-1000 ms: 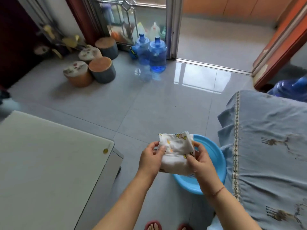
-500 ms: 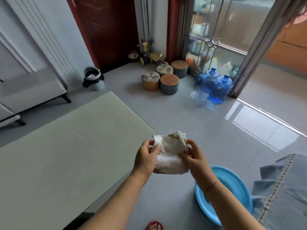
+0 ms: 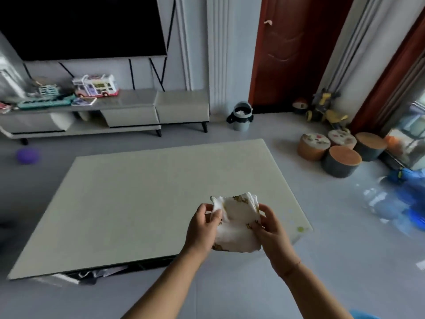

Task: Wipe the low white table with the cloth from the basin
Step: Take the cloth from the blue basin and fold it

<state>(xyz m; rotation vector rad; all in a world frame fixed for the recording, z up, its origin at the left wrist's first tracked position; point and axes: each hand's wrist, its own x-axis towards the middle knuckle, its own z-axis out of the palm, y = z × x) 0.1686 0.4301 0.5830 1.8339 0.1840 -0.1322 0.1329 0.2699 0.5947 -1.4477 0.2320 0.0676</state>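
A folded white cloth [image 3: 238,223] with small yellow-brown prints hangs between both hands, above the near right corner of the low white table [image 3: 138,199]. My left hand [image 3: 203,225] pinches its left edge and my right hand [image 3: 268,229] grips its right edge. The cloth is held in the air, apart from the tabletop. A sliver of the blue basin [image 3: 363,315] shows at the bottom right edge, behind my right forearm.
Several round stools [image 3: 340,160] stand on the floor to the table's right, with blue water bottles [image 3: 407,194] beyond. A small bin [image 3: 240,116] and a TV stand [image 3: 110,113] with toys line the far wall. A purple ball [image 3: 27,155] lies at the left.
The view has swung left from the basin to the table. Both hands carried the cloth from over the basin to above the table's near right corner.
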